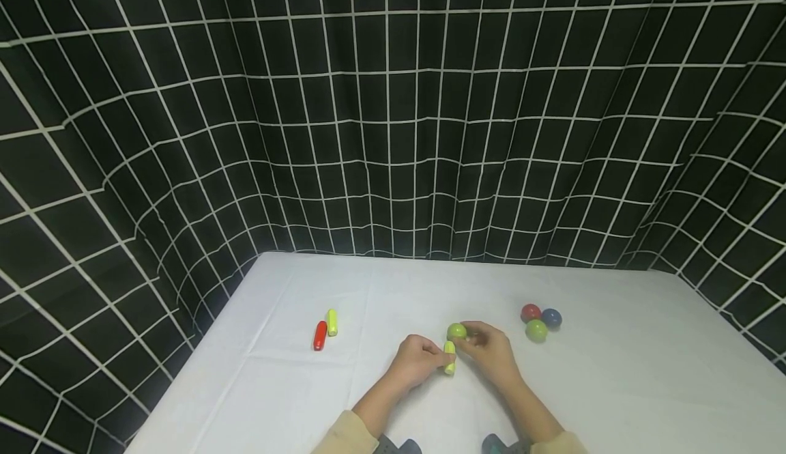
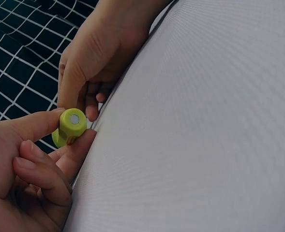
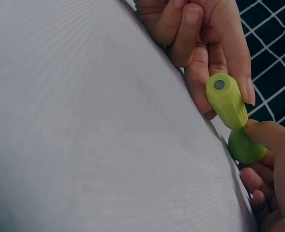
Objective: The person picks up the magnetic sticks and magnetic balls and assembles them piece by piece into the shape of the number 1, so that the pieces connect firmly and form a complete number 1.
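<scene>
My left hand pinches a yellow-green magnetic rod between thumb and fingers, low over the white table. A round grey magnet shows in the rod's near end. Just to the right, my right hand holds a green ball at the rod's far end. In the right wrist view, the ball meets the rod's end, with the right thumb beside that spot. From the left wrist, the rod is seen end-on and mostly covers the ball.
On the left of the white table lie a red rod and another yellow-green rod, side by side. A red ball, a blue ball and a second green ball cluster at right. Dark gridded curtain surrounds the table.
</scene>
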`<state>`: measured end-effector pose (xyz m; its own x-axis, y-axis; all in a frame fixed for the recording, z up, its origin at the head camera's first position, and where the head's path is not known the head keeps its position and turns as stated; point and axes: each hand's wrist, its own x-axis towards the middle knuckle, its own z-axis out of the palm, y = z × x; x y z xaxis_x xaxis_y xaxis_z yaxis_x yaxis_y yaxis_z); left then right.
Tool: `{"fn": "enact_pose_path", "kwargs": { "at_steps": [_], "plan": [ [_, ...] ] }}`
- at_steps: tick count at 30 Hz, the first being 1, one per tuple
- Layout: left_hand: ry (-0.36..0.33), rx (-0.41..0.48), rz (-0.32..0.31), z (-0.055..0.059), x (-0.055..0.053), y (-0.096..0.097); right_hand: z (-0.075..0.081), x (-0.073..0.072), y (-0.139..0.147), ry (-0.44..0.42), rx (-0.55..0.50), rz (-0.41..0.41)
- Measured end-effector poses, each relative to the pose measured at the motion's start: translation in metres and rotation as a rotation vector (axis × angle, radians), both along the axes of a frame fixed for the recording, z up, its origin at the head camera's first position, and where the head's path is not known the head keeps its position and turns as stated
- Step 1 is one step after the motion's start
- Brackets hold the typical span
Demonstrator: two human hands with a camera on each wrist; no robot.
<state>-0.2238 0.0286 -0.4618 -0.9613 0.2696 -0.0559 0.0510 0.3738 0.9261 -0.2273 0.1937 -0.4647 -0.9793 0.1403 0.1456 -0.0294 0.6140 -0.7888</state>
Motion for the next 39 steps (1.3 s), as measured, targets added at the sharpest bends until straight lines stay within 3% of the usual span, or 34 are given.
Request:
{"fn": "enact_pose_path", "kwargs": {
  "at_steps": [25,39],
  "plan": [
    [-0.004,0.017,-0.009,0.0001,-0.0012,0.0006,0.0029,0.0006,-0.0024,-0.034,0.005,0.005],
    [0.006,0.025,-0.014,-0.0003,-0.0016,0.0002,0.0044,0.0005,-0.006,-0.025,0.034,0.048]
  ]
}}
